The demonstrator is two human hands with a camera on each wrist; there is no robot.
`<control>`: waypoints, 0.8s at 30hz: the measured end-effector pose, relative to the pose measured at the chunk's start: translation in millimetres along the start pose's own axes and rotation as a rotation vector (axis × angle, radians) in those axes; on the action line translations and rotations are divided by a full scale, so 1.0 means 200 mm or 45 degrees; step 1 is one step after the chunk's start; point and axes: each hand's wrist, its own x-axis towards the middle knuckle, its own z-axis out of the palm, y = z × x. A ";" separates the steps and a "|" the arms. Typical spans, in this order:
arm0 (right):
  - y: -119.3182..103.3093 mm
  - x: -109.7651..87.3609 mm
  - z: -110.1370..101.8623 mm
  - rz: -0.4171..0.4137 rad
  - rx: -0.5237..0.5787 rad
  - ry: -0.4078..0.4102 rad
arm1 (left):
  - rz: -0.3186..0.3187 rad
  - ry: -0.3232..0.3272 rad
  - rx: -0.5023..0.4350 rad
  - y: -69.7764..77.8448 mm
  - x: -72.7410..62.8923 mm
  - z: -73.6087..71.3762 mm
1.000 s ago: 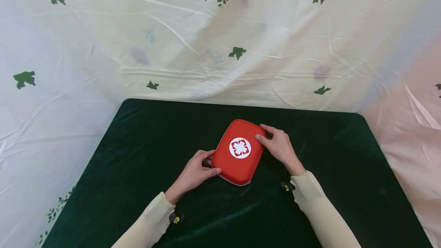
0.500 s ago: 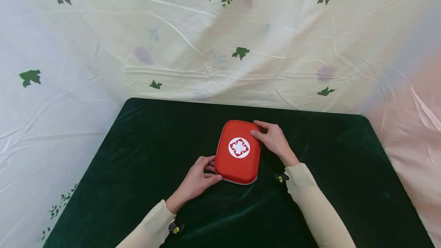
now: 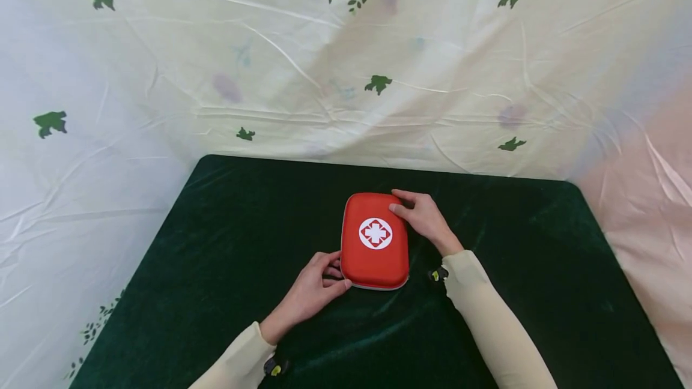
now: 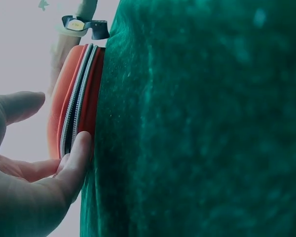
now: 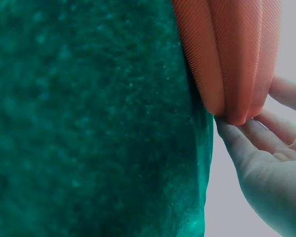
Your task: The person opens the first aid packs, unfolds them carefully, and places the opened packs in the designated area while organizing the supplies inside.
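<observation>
A red zip-up first-aid kit (image 3: 376, 268) with a white cross emblem lies flat on the dark green cloth, its long sides running away from me. My left hand (image 3: 310, 287) holds its near left corner, thumb at the front edge. In the left wrist view, fingertips press on its side by the zipper (image 4: 79, 98), whose two silver tooth rows have a dark gap between them. At the far right corner, my right hand (image 3: 427, 218) grips the kit with the thumb on top and fingers behind the edge. The right wrist view shows those fingers (image 5: 259, 133) at its rounded end.
The green velvet cloth (image 3: 259, 209) covers the table all round the kit, with a few soft creases in front. Pale curtains (image 3: 303, 77) with green leaf and bird shapes hang behind and at both sides. A small dark camera (image 3: 276, 367) sits on the left wrist.
The kit has turned counterclockwise from a slant to nearly square with me. My left hand has shifted slightly toward me, my right hand slightly left, both staying at their corners.
</observation>
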 end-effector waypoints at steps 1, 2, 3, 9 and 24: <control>0.00 0.00 0.00 0.002 0.001 0.000 | -0.001 -0.001 0.006 0.00 0.00 0.00; 0.00 0.00 0.00 0.002 0.000 -0.001 | -0.005 0.000 0.015 0.00 0.00 0.00; 0.00 0.00 0.00 0.002 0.000 -0.001 | -0.010 0.004 0.029 0.00 0.01 0.00; 0.02 -0.02 0.01 -0.028 -0.030 0.024 | -0.037 0.063 0.089 0.01 0.04 -0.02; 0.03 -0.15 0.00 -0.090 -0.132 0.076 | -0.021 0.077 0.209 0.04 0.16 -0.04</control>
